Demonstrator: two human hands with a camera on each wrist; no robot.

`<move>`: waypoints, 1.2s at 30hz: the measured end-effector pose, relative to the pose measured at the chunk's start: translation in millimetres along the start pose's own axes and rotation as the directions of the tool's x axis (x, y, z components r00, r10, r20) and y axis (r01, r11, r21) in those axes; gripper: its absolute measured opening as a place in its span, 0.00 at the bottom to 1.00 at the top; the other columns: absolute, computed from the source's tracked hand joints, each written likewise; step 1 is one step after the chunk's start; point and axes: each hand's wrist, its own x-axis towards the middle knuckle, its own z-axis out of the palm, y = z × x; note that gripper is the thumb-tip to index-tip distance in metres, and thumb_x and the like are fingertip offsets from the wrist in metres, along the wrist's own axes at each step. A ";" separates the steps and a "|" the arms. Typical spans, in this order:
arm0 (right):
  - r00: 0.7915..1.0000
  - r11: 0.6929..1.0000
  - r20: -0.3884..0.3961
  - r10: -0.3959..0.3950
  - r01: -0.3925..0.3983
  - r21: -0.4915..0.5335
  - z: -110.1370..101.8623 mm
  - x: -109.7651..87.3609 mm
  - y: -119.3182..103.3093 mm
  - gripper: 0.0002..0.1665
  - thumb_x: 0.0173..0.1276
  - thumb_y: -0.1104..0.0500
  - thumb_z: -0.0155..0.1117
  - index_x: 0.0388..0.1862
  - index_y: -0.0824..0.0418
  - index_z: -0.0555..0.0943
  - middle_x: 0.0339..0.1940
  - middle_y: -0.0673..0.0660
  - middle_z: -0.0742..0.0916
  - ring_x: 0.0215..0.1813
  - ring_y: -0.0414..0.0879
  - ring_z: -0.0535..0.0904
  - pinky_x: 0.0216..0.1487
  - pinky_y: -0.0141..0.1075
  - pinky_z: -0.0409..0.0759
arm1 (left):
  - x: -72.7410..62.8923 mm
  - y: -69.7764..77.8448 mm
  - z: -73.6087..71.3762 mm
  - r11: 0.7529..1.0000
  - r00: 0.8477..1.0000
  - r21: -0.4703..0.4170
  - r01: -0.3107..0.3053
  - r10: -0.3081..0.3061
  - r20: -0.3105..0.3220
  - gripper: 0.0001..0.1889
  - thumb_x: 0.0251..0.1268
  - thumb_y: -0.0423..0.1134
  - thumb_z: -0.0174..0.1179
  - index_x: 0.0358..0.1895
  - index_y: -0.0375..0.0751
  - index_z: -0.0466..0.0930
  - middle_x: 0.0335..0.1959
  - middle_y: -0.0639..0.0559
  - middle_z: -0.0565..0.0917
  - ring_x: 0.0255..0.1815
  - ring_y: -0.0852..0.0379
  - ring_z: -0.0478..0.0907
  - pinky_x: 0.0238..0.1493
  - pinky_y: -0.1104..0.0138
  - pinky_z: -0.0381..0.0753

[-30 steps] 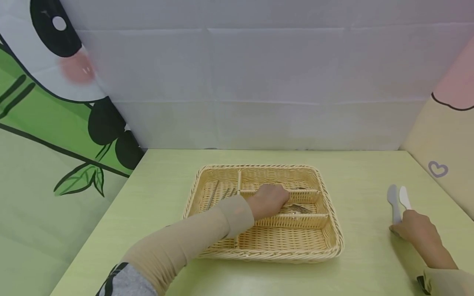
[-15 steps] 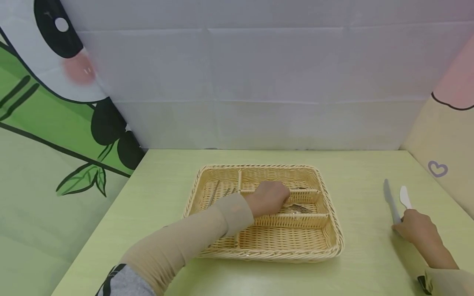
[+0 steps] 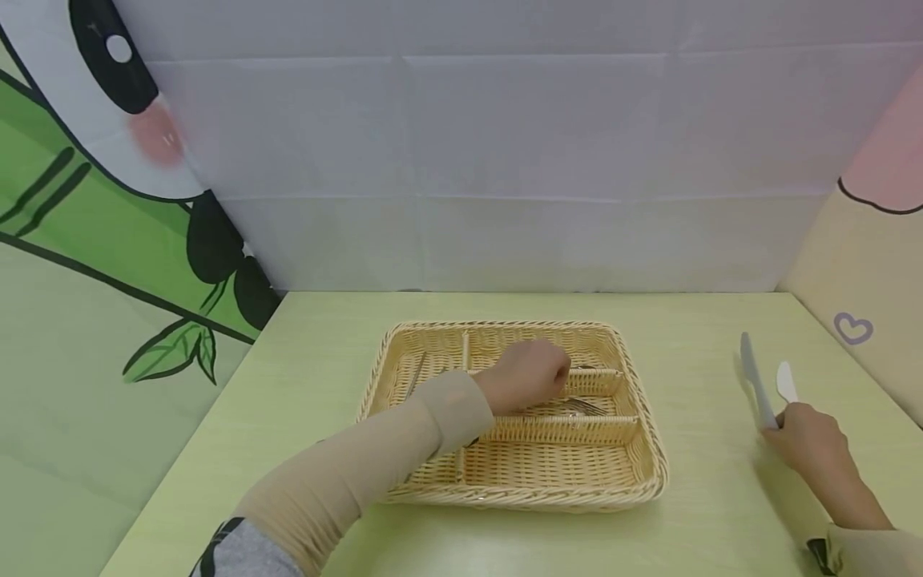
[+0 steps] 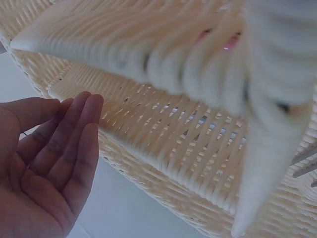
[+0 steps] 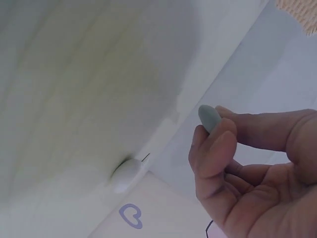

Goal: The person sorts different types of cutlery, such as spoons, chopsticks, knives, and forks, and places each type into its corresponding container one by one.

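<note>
A wicker basket with dividers stands mid-table. My left hand is over its narrow middle compartment, where fork tines show to the right. In the left wrist view that hand has thumb and fingertips close together, with nothing visible between them. Far to the right, my right hand pinches a grey table knife by its handle, blade pointing forward. The handle's rounded end sticks out past thumb and fingers in the right wrist view. Just beyond that hand lies a white knife, its lower part hidden.
More cutlery lies in the basket's left compartment, partly covered by my left sleeve. Woven dividers split the right side into compartments. Printed cloth walls enclose the table at the back and sides.
My left hand has risen slightly and moved toward the back of the basket; the fork tines stayed put. In my right hand the grey knife has turned, its tip swinging left and away.
</note>
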 end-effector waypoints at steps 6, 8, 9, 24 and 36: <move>0.998 0.999 -0.049 -0.032 0.034 0.037 0.1 -3.1 -13.1 0.19 0.61 0.61 0.52 0.34 0.81 0.74 0.18 0.61 0.79 0.21 0.49 0.71 0.18 0.38 0.67 | 1.5 1.0 -3.3 0.997 1.000 -0.072 0.023 -0.024 -0.017 0.16 0.67 0.34 0.47 0.18 0.47 0.73 0.14 0.57 0.71 0.14 0.63 0.59 0.16 0.73 0.57; 0.997 0.997 -0.067 -0.041 0.045 0.061 0.7 -5.0 -19.4 0.19 0.63 0.62 0.52 0.35 0.82 0.73 0.19 0.62 0.79 0.20 0.49 0.71 0.18 0.38 0.67 | 2.9 0.1 -3.1 0.994 0.999 -0.100 0.032 -0.034 -0.017 0.14 0.68 0.36 0.47 0.25 0.46 0.79 0.18 0.58 0.76 0.15 0.64 0.64 0.18 0.74 0.62; 0.996 0.996 -0.082 -0.048 0.054 0.070 1.3 -6.2 -22.7 0.18 0.63 0.62 0.52 0.35 0.82 0.73 0.19 0.62 0.79 0.20 0.48 0.70 0.18 0.38 0.67 | 3.7 -0.5 -2.9 0.993 0.999 -0.115 0.036 -0.039 -0.019 0.13 0.68 0.37 0.47 0.28 0.45 0.80 0.21 0.58 0.78 0.17 0.64 0.67 0.19 0.74 0.65; 0.943 0.972 -0.284 -0.175 0.212 0.104 5.5 -21.3 -71.3 0.12 0.62 0.64 0.55 0.33 0.76 0.73 0.18 0.59 0.79 0.16 0.42 0.68 0.14 0.33 0.63 | 16.4 -2.7 -6.8 0.909 0.991 -0.404 0.098 -0.126 -0.042 0.08 0.67 0.42 0.51 0.37 0.46 0.80 0.30 0.58 0.80 0.26 0.65 0.74 0.29 0.73 0.72; 0.935 0.949 -0.262 -0.239 0.281 0.140 3.9 -18.8 -98.4 0.09 0.63 0.65 0.56 0.36 0.74 0.73 0.21 0.57 0.80 0.18 0.41 0.69 0.15 0.31 0.65 | 33.8 9.1 -0.3 0.825 0.993 -0.560 0.076 -0.114 -0.033 0.08 0.65 0.43 0.54 0.38 0.44 0.80 0.31 0.54 0.81 0.29 0.61 0.77 0.28 0.74 0.73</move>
